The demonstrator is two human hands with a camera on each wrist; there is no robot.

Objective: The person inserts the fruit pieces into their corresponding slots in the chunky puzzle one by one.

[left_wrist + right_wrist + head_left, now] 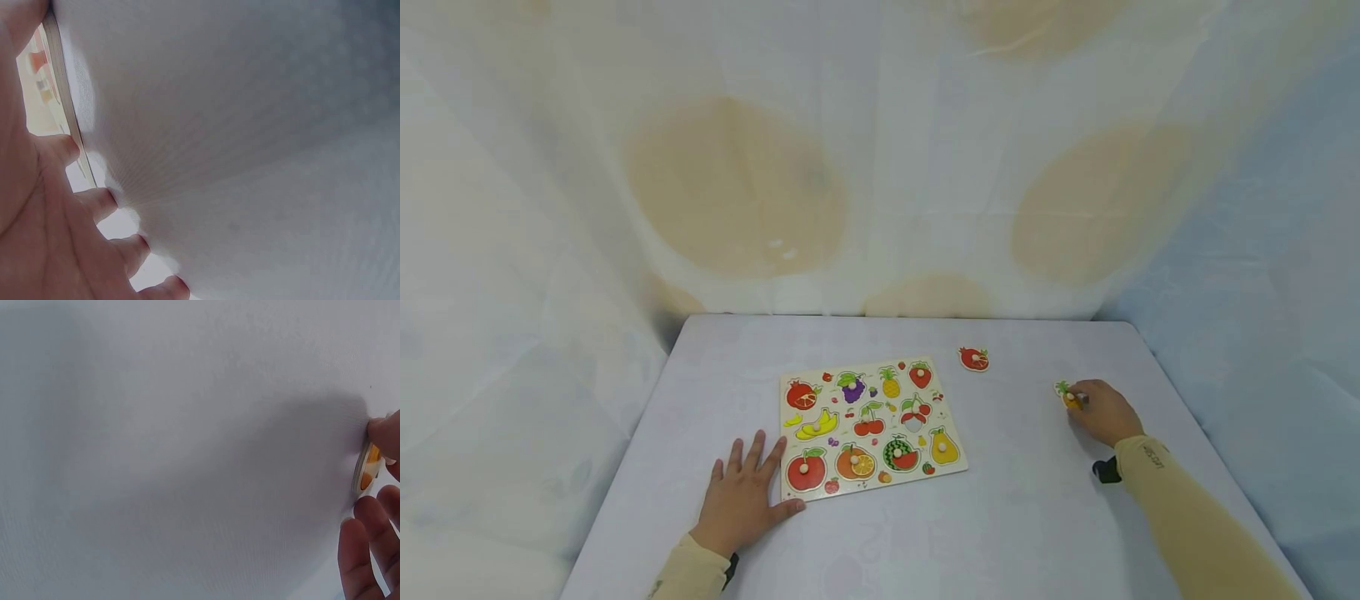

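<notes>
In the head view a wooden fruit knob puzzle board [831, 433] lies on the table, with several fruit pieces in it. Spread flat, my left hand [741, 500] rests beside the board's left edge; thumb and index finger touch that edge. Far to the right, my right hand [1101, 411] pinches a small pineapple puzzle piece [1063, 390] at the table surface. Seen from the right wrist, fingertips are at the yellow-orange piece [369, 472], partly covering it. A red pomegranate puzzle piece [974, 359] lies beyond the board's upper right corner.
The table [1000, 533] has a pale cloth cover. Behind it hangs a white curtain [925, 167] with tan spots, and fabric walls stand at both sides. Each wrist wears a black strap [1107, 471].
</notes>
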